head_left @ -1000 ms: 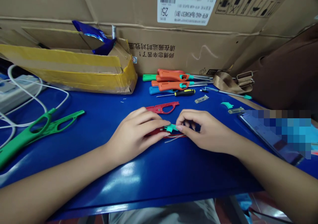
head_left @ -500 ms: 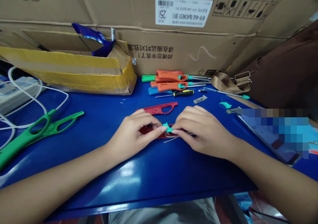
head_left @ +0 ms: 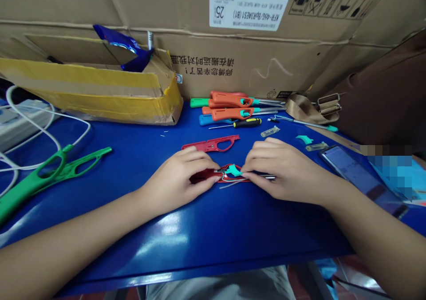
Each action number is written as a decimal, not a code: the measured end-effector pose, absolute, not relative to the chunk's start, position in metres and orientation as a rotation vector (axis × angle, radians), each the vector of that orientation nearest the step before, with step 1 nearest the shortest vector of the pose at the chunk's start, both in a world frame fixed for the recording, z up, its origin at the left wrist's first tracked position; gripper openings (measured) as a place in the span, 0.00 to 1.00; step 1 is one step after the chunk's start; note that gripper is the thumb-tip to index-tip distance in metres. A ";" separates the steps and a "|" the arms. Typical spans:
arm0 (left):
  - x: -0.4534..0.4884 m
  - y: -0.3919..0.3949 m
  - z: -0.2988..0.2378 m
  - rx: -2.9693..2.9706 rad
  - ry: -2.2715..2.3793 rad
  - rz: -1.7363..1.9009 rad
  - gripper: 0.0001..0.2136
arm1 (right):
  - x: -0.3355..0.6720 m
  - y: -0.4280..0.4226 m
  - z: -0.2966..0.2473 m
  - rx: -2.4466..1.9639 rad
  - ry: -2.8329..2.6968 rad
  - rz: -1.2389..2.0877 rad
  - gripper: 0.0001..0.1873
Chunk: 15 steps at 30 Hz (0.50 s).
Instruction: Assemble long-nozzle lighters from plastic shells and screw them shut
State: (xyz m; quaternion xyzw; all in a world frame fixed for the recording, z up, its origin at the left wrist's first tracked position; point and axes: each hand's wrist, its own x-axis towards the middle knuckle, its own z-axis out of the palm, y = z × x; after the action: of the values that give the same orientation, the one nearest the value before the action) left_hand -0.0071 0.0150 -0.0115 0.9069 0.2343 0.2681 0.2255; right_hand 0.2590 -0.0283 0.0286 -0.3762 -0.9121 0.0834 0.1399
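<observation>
A red lighter half-shell lies on the table between my hands, with thin wires and a metal tube in it. My left hand is closed over its handle end, thumb and fingertips near a small dark part whose detail is hidden. My right hand pinches the right end of a teal trigger, which sits over the shell's finger loop. A pale thin strip runs along the near side. Just beyond lies the other red half-shell, inner side up.
Orange lighters and a screwdriver lie at the back. Green shells and white cables are at left, beside a taped cardboard box. To the right are a loose teal trigger and a phone.
The teal trigger has moved right and lies lower over the red shell. My left fingers have come off it onto the shell area; my right hand has shifted right with it.
</observation>
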 end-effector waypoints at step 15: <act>-0.009 0.015 -0.009 2.534 0.641 0.677 0.08 | 0.262 -0.026 0.027 -1.054 -2.707 0.248 0.10</act>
State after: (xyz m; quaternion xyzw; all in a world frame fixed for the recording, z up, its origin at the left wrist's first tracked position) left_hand -0.0089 0.0152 -0.0092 0.9156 0.2317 0.2448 0.2191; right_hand 0.2616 -0.0264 0.0273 -0.3591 -0.9226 0.0844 0.1130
